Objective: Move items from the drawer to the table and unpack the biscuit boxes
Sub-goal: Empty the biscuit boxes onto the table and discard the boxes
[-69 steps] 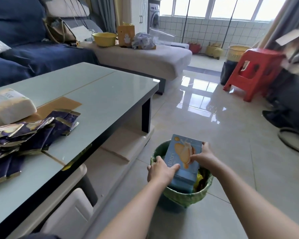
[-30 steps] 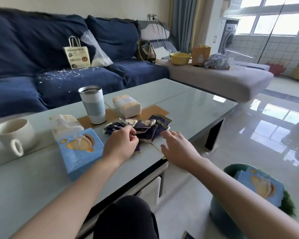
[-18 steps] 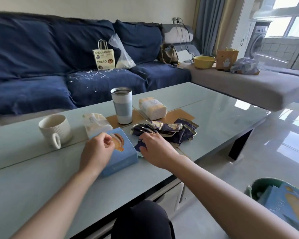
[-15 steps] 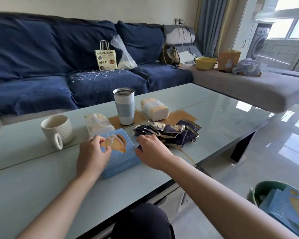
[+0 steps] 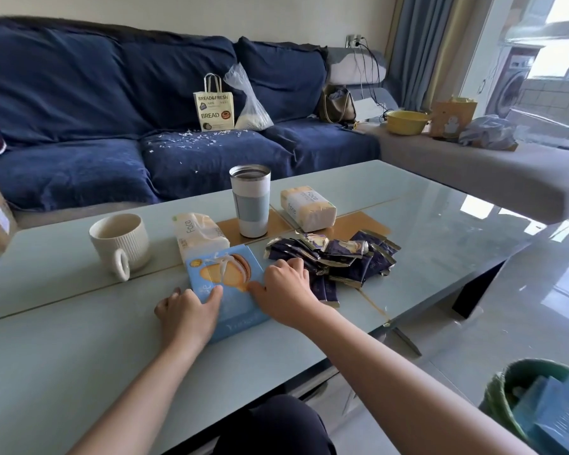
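Biscuit box (image 5: 225,284): light blue, printed golden-brown sandwich biscuit. Biscuit sachets (image 5: 339,257): dark navy, gold edges. Mug (image 5: 119,243): cream, vertical ribbing. Tumbler (image 5: 251,201): white, pale blue band. Desk (image 5: 79,339): pale grey-green glass. Sofa (image 5: 112,110): dark blue. Bin (image 5: 500,389): green.

I see bright daylight from the window (image 5: 559,57) at right — blown out, glaring off the table (image 5: 440,218) — edges bowed.

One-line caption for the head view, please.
Both hands, left and right, rest on a closed blue biscuit box beside dark biscuit packets.
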